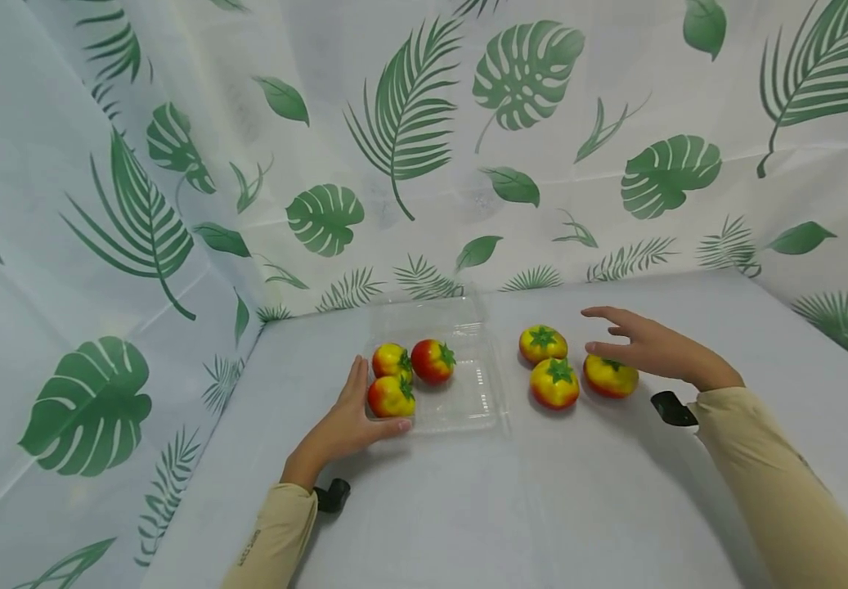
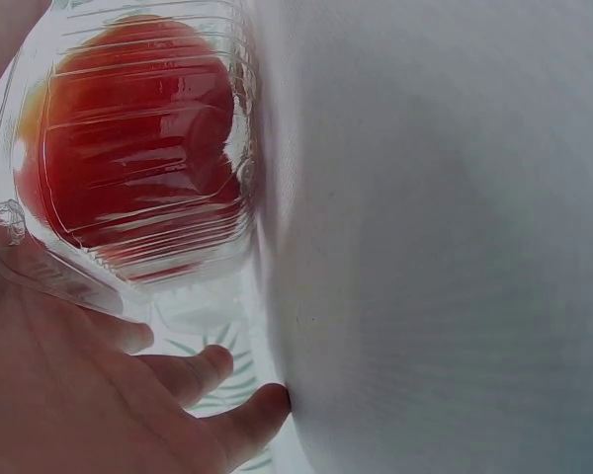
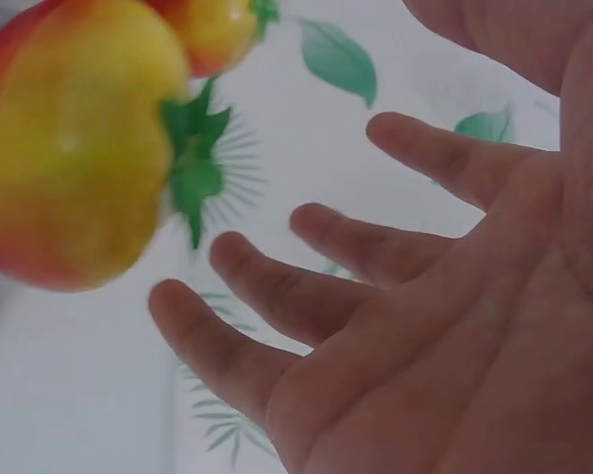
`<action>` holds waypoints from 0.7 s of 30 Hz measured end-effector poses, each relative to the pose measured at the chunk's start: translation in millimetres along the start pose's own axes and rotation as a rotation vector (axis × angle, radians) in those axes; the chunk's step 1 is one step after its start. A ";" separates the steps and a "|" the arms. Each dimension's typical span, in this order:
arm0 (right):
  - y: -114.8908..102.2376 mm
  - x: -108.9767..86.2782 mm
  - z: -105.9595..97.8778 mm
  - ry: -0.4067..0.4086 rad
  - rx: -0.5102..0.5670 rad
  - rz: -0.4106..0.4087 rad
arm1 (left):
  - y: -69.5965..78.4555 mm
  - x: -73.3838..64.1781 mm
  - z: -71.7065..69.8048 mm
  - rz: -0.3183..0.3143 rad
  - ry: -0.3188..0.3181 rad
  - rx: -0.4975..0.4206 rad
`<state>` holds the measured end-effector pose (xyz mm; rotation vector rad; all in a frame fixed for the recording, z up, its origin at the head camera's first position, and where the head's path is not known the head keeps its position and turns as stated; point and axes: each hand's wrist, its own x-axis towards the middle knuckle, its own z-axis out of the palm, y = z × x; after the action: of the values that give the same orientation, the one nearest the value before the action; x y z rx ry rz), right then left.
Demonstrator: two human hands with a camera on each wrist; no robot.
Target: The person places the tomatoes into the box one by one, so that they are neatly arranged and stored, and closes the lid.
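Observation:
A clear plastic clamshell box (image 1: 460, 401) lies with its lid folded back on the table. Three glossy red-and-yellow tomatoes (image 1: 432, 361) sit in its left part. Against the box's left end rests my left hand (image 1: 350, 419), fingers along the side and thumb at the near corner; the left wrist view shows those fingers extended beside a tomato (image 2: 143, 138) behind the clear wall. To the right of the box stand three more tomatoes (image 1: 554, 384) with green star-shaped tops. My right hand (image 1: 644, 343) hovers at the rightmost tomato (image 1: 610, 378), its fingers spread and holding nothing.
The table (image 1: 541, 499) has a pale cover. Behind and beside it hang white sheets (image 1: 438, 221) printed with green leaves. The box's raised lid (image 1: 427, 312) leans toward the back sheet.

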<state>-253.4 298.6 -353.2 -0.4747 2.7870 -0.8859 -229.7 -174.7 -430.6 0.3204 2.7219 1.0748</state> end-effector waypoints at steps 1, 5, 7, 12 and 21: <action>1.7 -0.3 1.1 -0.006 0.002 0.006 | 0.0 -0.2 -0.3 0.000 0.001 0.002; 7.6 -0.9 5.0 -0.020 0.004 0.039 | -0.2 -0.3 -0.2 0.004 0.002 -0.005; 10.9 0.2 7.3 -0.018 -0.008 0.055 | 0.0 0.0 0.0 0.007 0.003 -0.010; 19.4 3.0 11.2 -0.013 -0.034 0.093 | 0.5 -0.3 0.1 0.006 0.007 -0.010; 30.9 6.9 11.7 -0.057 -0.032 0.119 | 1.0 0.2 0.4 0.006 0.009 -0.015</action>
<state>-264.4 313.8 -381.2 -0.3300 2.7483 -0.7907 -229.7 -173.7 -430.2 0.3231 2.7213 1.0997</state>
